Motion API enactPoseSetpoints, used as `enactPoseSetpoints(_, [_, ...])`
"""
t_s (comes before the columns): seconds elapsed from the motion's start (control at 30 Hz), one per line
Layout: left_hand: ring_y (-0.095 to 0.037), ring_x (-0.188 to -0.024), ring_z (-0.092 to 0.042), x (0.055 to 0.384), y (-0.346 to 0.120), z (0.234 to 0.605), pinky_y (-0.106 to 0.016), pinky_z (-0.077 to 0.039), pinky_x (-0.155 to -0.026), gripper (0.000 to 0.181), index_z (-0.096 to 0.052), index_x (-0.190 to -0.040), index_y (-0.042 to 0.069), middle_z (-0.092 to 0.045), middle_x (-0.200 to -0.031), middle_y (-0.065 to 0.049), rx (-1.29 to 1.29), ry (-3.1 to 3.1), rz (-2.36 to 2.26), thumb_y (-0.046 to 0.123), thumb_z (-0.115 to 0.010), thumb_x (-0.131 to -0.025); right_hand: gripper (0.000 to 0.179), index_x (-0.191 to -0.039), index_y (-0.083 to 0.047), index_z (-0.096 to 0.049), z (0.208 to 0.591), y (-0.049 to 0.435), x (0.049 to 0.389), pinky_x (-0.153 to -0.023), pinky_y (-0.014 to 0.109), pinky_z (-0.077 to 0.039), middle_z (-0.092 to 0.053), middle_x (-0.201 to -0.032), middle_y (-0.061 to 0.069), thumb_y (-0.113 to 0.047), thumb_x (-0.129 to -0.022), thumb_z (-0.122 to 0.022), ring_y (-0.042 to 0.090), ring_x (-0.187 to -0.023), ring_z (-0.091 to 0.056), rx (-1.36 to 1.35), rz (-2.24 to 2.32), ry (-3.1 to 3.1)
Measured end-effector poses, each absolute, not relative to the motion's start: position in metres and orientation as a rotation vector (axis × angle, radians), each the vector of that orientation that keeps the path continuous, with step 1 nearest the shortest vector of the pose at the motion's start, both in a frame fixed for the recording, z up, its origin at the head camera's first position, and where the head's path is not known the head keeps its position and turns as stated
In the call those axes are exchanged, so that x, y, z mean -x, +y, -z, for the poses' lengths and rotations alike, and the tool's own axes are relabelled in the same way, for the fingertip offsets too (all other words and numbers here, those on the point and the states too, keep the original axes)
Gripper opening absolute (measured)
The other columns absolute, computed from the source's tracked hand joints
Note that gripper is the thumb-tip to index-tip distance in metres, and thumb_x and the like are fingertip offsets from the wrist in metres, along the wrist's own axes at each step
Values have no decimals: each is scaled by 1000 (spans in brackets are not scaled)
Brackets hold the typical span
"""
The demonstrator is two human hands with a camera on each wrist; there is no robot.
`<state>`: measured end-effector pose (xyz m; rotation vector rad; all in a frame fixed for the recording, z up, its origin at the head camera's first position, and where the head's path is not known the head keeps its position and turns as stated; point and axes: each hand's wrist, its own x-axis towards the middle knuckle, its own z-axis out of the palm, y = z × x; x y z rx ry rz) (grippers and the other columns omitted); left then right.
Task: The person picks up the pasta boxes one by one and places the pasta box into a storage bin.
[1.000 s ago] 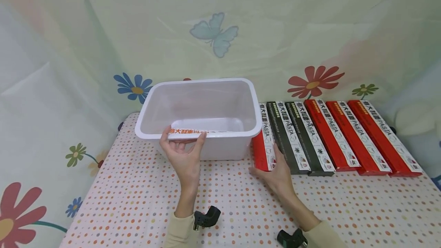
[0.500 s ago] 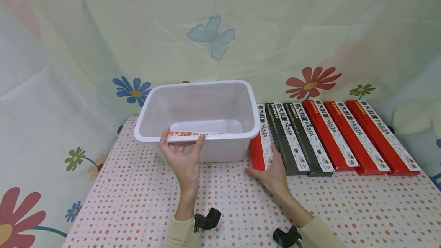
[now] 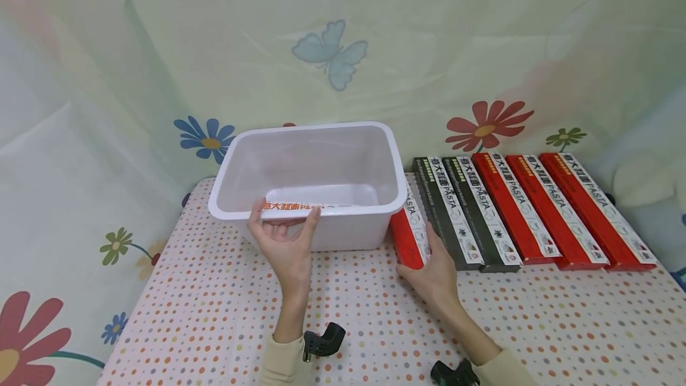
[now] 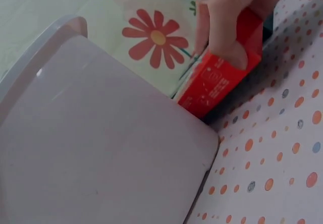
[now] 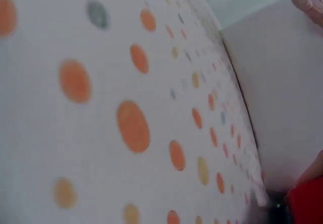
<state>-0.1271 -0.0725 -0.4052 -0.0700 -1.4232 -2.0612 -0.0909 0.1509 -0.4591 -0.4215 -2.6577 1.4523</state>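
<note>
My left hand (image 3: 286, 255) holds the front rim of a white plastic tub (image 3: 348, 234), index finger and thumb hooked up over the edge. Just behind that rim, inside the tub, shows the white side of a pasta box (image 3: 289, 206) with orange lettering; the rest of it is hidden. To the tub's right, my right hand (image 3: 435, 273) grips the near end of a red-and-white pasta box (image 3: 407, 243), whose far end is hidden by the tub's rim. In the left wrist view the thumb presses on the red face of this box (image 4: 214, 85), which tilts up off the table.
Right of the gripped box lie two black pasta boxes (image 3: 447, 219), then several red pasta boxes (image 3: 514, 213), side by side. The table has a dotted cloth (image 3: 214, 314). A printed curtain (image 3: 418, 64) hangs close behind the tub and boxes.
The red pasta box has shifted toward me, its near end lifting and turning slightly, within my right hand's grip. My left hand and the tub have stayed in place.
</note>
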Motion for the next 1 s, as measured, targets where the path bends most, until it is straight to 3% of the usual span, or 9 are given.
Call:
enactPoseSetpoints(0.2, [-35, -105, -64, 127, -70, 404, -42, -66, -89, 95, -28, -155, 8, -53, -137, -19, 68, -1424, 2063, -9, -85, -80, 100, -166, -1, -17, 445, 163, 69, -101, 56, -48, -33, -162, 27, -10, -83, -73, 41, -128, -45, 380, -1406, -2696])
enactPoseSetpoints(0.4, [-35, -107, -64, 127, -70, 403, -44, -65, -90, 95, -28, -155, 9, -52, -138, -19, 82, -1419, 2066, -9, -85, -81, 103, -167, -9, -20, 430, 186, 48, -93, 46, -51, -33, -164, 26, -11, -81, -76, 38, -124, -49, 422, -1377, -2754])
enactPoseSetpoints(0.6, [-35, -109, -64, 127, -70, 403, -42, -65, -90, 94, -28, -155, 8, -52, -138, -20, 89, -1418, 2062, -8, -85, -81, 104, -168, -14, -15, 411, 216, 34, -99, 50, -51, -28, -165, 28, -12, -85, -79, 44, -132, -43, 488, -1413, -2774])
enactPoseSetpoints(0.7, [-38, -109, -63, 128, -70, 402, -42, -65, -90, 94, -28, -155, 8, -52, -138, -20, 89, -1415, 2063, -8, -84, -81, 104, -168, -15, -13, 400, 231, 29, -88, 30, -56, -26, -163, 31, -12, -88, -79, 48, -134, -37, 500, -1410, -2759])
enactPoseSetpoints(0.8, [-38, -109, -63, 128, -70, 403, -43, -66, -89, 95, -27, -155, 8, -52, -138, -19, 88, -1413, 2065, -8, -84, -81, 100, -168, -15, -12, 388, 245, 26, -69, 9, -49, -25, -160, 34, -11, -92, -77, 51, -133, -32, 454, -1404, -2727])
enactPoseSetpoints(0.9, [-34, -108, -64, 128, -69, 403, -42, -66, -89, 95, -28, -155, 8, -52, -138, -19, 83, -1412, 2067, -9, -84, -81, 96, -168, -17, -14, 374, 255, 23, -61, 7, -50, -26, -159, 34, -10, -94, -75, 48, -132, -30, 359, -1366, -2695])
enactPoseSetpoints(1.0, [-32, -108, -64, 127, -68, 404, -42, -66, -89, 95, -28, -155, 8, -52, -138, -19, 76, -1410, 2075, -9, -85, -80, 95, -168, -21, -19, 359, 260, 24, -60, 8, -53, -30, -158, 32, -9, -93, -76, 32, -130, -32, 262, -1319, -2659])
